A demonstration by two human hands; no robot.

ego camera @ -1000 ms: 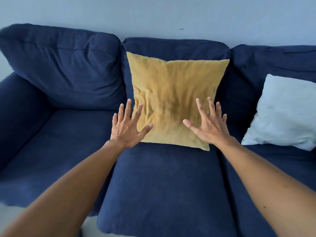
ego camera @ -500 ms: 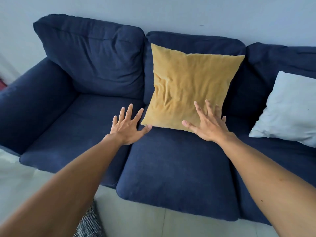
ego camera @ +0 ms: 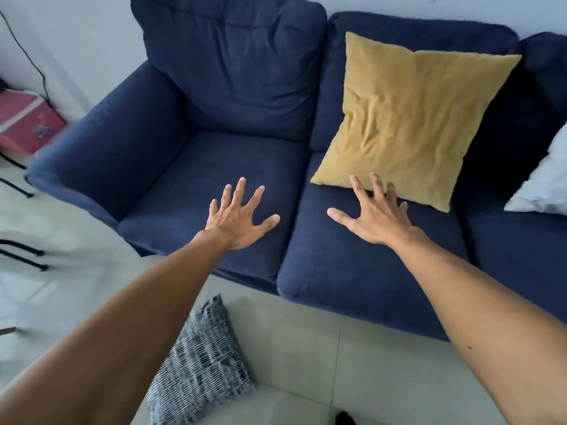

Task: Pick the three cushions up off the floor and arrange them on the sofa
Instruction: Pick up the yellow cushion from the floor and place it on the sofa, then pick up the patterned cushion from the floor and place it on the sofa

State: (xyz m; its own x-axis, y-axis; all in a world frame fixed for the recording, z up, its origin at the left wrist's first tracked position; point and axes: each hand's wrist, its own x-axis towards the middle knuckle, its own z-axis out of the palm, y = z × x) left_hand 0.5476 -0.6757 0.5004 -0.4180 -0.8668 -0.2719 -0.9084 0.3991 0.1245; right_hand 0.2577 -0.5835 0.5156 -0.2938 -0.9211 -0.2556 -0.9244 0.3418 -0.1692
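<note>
Left hand (ego camera: 237, 217) spread flat, empty, over front of left seat of sofa (ego camera: 214, 167); right hand (ego camera: 376, 217) splayed, empty, over middle seat, fingertips overlapping yellow cushion (ego camera: 411, 118) lower edge, contact unclear. Yellow cushion propped against middle backrest. White cushion (ego camera: 544, 185) at right edge of sofa. Patterned cushion (ego camera: 199, 363) on floor (ego camera: 306, 348) below front edge

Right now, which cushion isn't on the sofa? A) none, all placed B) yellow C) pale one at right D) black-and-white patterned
D: the black-and-white patterned cushion lies on the floor tiles in front of the sofa; the yellow cushion and pale cushion sit on the seats.
</note>
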